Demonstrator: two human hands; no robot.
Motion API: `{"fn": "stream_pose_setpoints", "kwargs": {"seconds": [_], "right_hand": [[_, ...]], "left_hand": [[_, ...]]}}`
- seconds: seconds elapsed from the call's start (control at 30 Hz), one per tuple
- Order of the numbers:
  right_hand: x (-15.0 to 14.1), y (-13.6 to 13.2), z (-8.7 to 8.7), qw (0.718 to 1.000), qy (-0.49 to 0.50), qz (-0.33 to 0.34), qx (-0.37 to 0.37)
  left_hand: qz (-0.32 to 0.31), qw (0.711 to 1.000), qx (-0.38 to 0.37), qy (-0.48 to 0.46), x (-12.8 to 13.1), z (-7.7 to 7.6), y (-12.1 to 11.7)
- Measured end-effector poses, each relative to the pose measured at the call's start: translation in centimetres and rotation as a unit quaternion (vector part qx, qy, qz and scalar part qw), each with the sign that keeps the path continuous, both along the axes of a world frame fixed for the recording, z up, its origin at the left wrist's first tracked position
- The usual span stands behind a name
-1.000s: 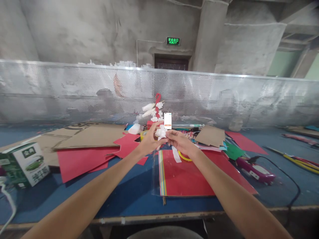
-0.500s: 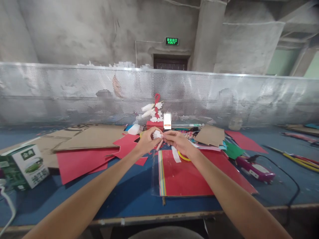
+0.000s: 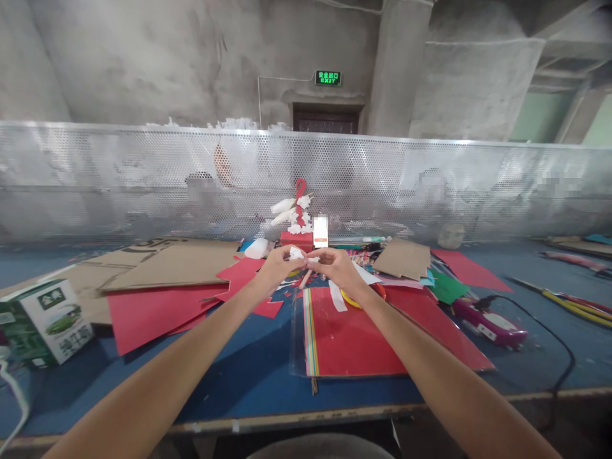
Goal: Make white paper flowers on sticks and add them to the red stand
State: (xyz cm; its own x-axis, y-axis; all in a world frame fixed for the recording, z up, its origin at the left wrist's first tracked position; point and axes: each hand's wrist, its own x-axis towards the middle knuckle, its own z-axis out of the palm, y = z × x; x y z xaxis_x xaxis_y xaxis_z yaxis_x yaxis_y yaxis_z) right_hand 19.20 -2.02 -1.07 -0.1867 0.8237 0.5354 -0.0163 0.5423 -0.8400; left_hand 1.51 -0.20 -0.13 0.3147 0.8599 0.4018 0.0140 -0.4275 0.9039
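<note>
Both my arms reach out over the blue table [image 3: 248, 376]. My left hand [image 3: 278, 268] and my right hand [image 3: 336, 266] meet above the table's middle, fingers pinched on a small white paper piece [image 3: 297, 254] held between them. A thin stick [image 3: 305, 278] hangs down from under the fingers. Just behind the hands stand a red box with a red and white paper ornament [image 3: 297, 217] and a propped phone [image 3: 320, 231] with a lit screen. Below the hands lies a pack of coloured paper with a red top sheet [image 3: 354, 338].
Red sheets [image 3: 153, 309] and brown cardboard [image 3: 172, 261] lie at the left, a green and white carton [image 3: 45, 322] at the far left. A purple glue gun [image 3: 492, 325] with a black cable is at the right. A perforated metal screen [image 3: 143, 172] runs behind the table, people beyond it.
The white paper piece has been squeezed smaller between my fingers. Both hands have drawn closer together and moved slightly lower and farther from me.
</note>
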Motion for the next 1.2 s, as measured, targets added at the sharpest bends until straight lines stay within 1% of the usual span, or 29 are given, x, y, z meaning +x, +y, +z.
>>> {"fn": "stream_pose_setpoints", "kwargs": {"seconds": [0.1, 0.23, 0.33, 0.43, 0.5, 0.6, 0.67, 0.77, 0.83, 0.93, 1.07, 1.13, 1.17, 1.2], "right_hand": [[0.1, 0.5, -0.2, 0.999, -0.028, -0.026, 0.031], [0.2, 0.4, 0.0, 0.999, -0.019, -0.027, 0.026], [0.0, -0.1, 0.3, 1.0, 0.001, -0.018, 0.002], [0.0, -0.3, 0.3, 0.999, 0.023, -0.009, -0.029], [0.2, -0.1, 0.1, 0.997, 0.047, 0.013, -0.055], [0.7, 0.6, -0.1, 0.986, 0.115, 0.075, -0.099], [1.1, 0.9, -0.2, 0.974, 0.157, 0.114, -0.118], [1.6, 1.1, -0.2, 0.964, 0.182, 0.149, -0.123], [1.8, 1.1, -0.2, 0.963, 0.182, 0.156, -0.121], [1.9, 1.2, -0.3, 0.966, 0.173, 0.144, -0.123], [1.9, 1.4, -0.6, 0.967, 0.177, 0.128, -0.129], [1.9, 1.5, -0.6, 0.965, 0.181, 0.134, -0.132], [1.9, 1.5, -0.6, 0.964, 0.182, 0.137, -0.135], [1.9, 1.5, -0.6, 0.964, 0.182, 0.138, -0.137]], "left_hand": [[-0.03, 0.998, -0.033, -0.043, 0.1, 0.0, -0.1], [-0.048, 0.997, -0.039, -0.053, 0.2, 0.2, -0.2], [-0.036, 0.999, -0.012, -0.025, 0.1, 0.2, -0.1], [-0.021, 0.999, 0.039, 0.028, -0.2, 0.2, 0.0], [-0.032, 0.996, 0.067, 0.056, -0.5, 0.4, -0.1], [-0.095, 0.99, 0.088, 0.061, -0.9, 1.0, -0.5], [-0.136, 0.985, 0.094, 0.039, -1.1, 1.3, -0.9], [-0.161, 0.984, 0.075, -0.009, -1.2, 1.7, -1.5], [-0.156, 0.986, 0.06, -0.032, -1.3, 1.9, -1.8], [-0.131, 0.988, 0.059, -0.057, -1.6, 2.2, -1.9], [-0.079, 0.992, 0.069, -0.074, -2.7, 2.8, -0.8], [-0.041, 0.995, 0.087, -0.031, -3.6, 2.7, 0.4], [-0.023, 0.994, 0.101, 0.019, -4.1, 2.4, 1.1], [0.0, 0.989, 0.119, 0.089, -4.6, 2.0, 1.9]]}}
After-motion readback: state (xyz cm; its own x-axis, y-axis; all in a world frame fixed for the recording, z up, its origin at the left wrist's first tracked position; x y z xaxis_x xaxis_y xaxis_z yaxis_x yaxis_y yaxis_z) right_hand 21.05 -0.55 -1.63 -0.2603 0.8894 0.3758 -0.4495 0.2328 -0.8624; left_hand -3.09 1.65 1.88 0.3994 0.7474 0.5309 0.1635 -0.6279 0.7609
